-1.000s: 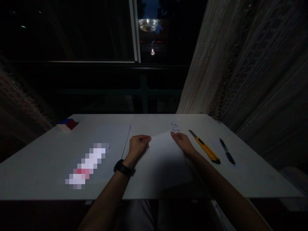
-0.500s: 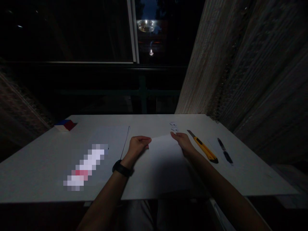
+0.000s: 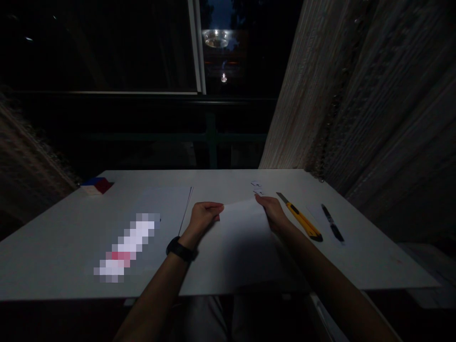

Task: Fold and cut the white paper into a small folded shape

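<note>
Your left hand (image 3: 204,216) pinched the white sheet (image 3: 245,225) at 11 o'clock, your right hand (image 3: 273,212) at 1 o'clock. The cutter (image 3: 302,220) lay at that hand's 3 o'clock

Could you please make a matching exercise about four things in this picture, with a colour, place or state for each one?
1. utility knife
2. sheet of paper
3. wristband
4. small block

A. around the left wrist
B. yellow and black
C. blue top, red side
D. held by the left hand and the right hand

Pairs: 1-B; 2-D; 3-A; 4-C
</note>
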{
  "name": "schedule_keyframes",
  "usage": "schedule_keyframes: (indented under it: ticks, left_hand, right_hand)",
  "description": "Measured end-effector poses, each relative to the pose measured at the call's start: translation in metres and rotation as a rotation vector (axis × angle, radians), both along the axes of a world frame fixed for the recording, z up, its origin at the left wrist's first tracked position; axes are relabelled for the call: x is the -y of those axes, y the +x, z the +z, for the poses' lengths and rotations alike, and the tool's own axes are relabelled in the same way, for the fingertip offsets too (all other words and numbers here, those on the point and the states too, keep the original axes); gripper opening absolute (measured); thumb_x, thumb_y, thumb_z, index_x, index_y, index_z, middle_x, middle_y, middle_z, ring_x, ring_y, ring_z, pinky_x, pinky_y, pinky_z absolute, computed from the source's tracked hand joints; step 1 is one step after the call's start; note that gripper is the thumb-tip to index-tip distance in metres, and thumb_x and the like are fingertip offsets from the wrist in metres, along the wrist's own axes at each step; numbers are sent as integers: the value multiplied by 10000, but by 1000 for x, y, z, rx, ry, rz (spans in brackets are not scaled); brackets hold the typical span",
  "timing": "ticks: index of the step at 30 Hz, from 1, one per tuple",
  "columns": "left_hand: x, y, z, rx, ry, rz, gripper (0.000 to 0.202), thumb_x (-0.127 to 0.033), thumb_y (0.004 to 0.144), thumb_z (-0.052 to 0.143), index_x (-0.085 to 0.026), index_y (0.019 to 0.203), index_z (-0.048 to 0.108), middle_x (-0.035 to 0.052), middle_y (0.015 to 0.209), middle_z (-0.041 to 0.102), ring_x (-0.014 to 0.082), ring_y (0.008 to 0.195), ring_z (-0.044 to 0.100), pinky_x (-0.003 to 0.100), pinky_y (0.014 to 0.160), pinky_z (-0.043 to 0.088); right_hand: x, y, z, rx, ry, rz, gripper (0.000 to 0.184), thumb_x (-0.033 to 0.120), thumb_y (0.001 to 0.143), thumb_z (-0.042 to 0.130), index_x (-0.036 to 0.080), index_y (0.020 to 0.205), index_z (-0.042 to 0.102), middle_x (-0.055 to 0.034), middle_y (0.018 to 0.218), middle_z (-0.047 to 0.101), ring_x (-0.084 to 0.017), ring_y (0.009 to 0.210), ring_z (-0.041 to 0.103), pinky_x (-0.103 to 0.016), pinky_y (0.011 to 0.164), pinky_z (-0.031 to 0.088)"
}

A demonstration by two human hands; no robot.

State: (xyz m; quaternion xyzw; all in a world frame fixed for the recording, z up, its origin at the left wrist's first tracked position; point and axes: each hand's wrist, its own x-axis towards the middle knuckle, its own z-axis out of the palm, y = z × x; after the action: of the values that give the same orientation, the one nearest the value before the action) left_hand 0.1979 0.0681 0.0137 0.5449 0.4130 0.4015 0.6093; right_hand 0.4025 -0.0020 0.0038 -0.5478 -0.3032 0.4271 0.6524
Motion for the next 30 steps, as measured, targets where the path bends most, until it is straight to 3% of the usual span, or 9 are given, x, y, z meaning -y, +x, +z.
schedule_keyframes:
  ticks: [7,14,23,30]
  left_hand:
    - [-1,-1,1,-52,53,12,259,-269,545,772,-110,742,716,43,564,647,98,467,543,208,462,448]
    - [-1,-1,0,-57,47,8,239,-247,576,754,-97,757,709,45,593,652,83,466,531,185,448,419]
    - [-9,-4,-5,-103,122,70,250,-276,574,752,-113,760,719,50,600,664,99,478,537,201,462,419]
    - [-10,-5,-4,-96,123,79,242,-278,575,751,-121,756,720,61,621,674,112,490,550,209,466,427]
  right_hand:
    - [0,1,0,91,-31,-43,365,465,527,727,137,504,569,26,423,489,-93,384,390,-242,410,259]
    - [1,0,2,149,-39,10,460,567,512,702,129,510,564,4,449,521,-93,397,414,-238,415,277]
    - [4,-1,4,177,-155,135,449,527,571,682,165,444,449,55,354,375,-46,323,267,-211,350,167]
    - [6,-1,6,149,-155,142,468,549,568,676,178,460,412,69,360,342,-40,327,253,-206,345,190]
